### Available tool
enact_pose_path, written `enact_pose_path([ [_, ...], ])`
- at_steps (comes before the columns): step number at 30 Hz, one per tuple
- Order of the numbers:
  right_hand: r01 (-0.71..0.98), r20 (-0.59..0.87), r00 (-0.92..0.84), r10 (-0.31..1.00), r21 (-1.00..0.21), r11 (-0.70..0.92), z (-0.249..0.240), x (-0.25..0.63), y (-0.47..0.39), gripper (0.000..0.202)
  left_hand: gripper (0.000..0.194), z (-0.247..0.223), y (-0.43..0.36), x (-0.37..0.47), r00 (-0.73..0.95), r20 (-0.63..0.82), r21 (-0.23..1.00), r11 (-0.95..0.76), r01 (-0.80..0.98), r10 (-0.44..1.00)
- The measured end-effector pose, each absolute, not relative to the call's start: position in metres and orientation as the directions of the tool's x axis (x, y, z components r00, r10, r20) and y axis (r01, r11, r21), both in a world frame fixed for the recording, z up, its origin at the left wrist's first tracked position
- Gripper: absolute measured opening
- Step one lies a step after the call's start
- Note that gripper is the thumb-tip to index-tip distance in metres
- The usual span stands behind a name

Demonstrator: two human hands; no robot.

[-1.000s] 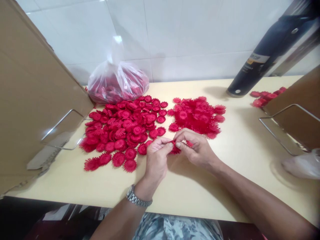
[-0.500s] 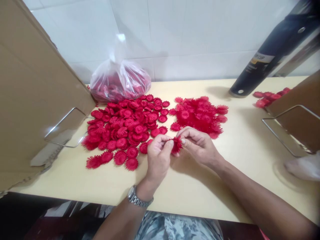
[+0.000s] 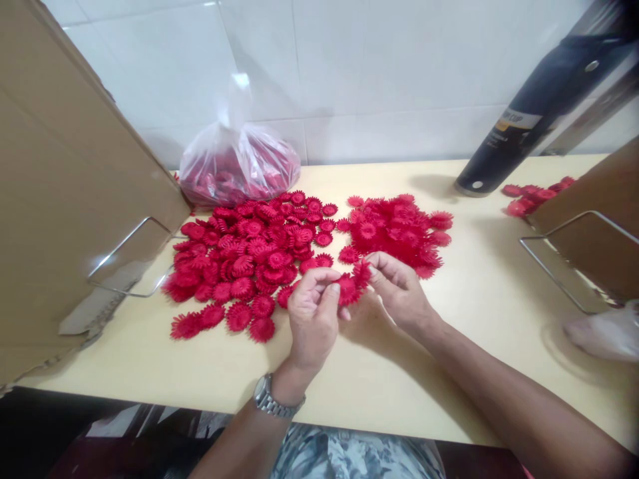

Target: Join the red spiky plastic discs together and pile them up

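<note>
Between the two hands, above the tabletop (image 3: 359, 382): one toothed red rosette (image 3: 348, 291) and a second rosette (image 3: 362, 271), edges meeting or overlapping—which, cannot be told. Left hand (image 3: 313, 322): thumb and fingers pinched on the first. Right hand (image 3: 403, 294): thumb and forefinger closed on the edge of the second.

Progress, as judged: this pair is mid-handling, neither piece set down. Many pieces lie loose on both sides; which are finished and which await work cannot be told.

Left heap (image 3: 244, 263): numerous rosettes, thick-looking, with strays at the near edge. Right heap (image 3: 394, 233): fewer by appearance, flatter and looser, just beyond the right hand.

Containers: one translucent plastic bag (image 3: 239, 169), gathered at the top, bulging with red pieces, behind the left heap; one dark bottle (image 3: 516, 130), contents hidden. Flanking: left cardboard panel (image 3: 74, 173); right cardboard panel (image 3: 594, 226), a small red cluster (image 3: 532, 197) beside it—whether either belongs to a box, uncertain.
</note>
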State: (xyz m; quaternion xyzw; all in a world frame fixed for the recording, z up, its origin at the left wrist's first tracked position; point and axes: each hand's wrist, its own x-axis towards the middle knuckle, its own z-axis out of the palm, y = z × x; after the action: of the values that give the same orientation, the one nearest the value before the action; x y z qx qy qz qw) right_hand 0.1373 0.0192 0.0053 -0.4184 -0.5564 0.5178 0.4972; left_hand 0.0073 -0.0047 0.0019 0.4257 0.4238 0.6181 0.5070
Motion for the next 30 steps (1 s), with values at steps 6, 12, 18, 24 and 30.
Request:
enact_pose_path([
  [6,-0.112,0.184,0.047,0.982,-0.976,0.188,0.007,0.146,0.027,0.031,0.013,0.005,-0.005,-0.001,-0.17,0.144,0.95,-0.184,-0.251,0.975],
  [12,-0.091,0.225,-0.045,0.973,-0.971,0.22,0.019,0.158,0.03,0.028,0.022,0.005,-0.003,-0.005,-0.077,0.224,0.974,-0.225,0.001,0.971],
  [18,0.079,0.228,-0.259,0.939,-0.964,0.255,0.02,0.151,0.022,0.026,0.012,0.012,-0.005,-0.002,0.01,0.165,0.981,-0.166,0.098,0.986],
  [24,0.121,0.226,-0.35,0.909,-0.951,0.284,0.015,0.149,0.019,0.026,0.003,0.011,-0.001,0.001,-0.023,0.21,0.97,-0.205,0.128,0.977],
  [30,0.093,0.213,-0.369,0.904,-0.96,0.264,0.017,0.149,0.016,0.03,0.018,0.014,-0.002,-0.002,-0.098,0.166,0.975,-0.148,0.165,0.981],
])
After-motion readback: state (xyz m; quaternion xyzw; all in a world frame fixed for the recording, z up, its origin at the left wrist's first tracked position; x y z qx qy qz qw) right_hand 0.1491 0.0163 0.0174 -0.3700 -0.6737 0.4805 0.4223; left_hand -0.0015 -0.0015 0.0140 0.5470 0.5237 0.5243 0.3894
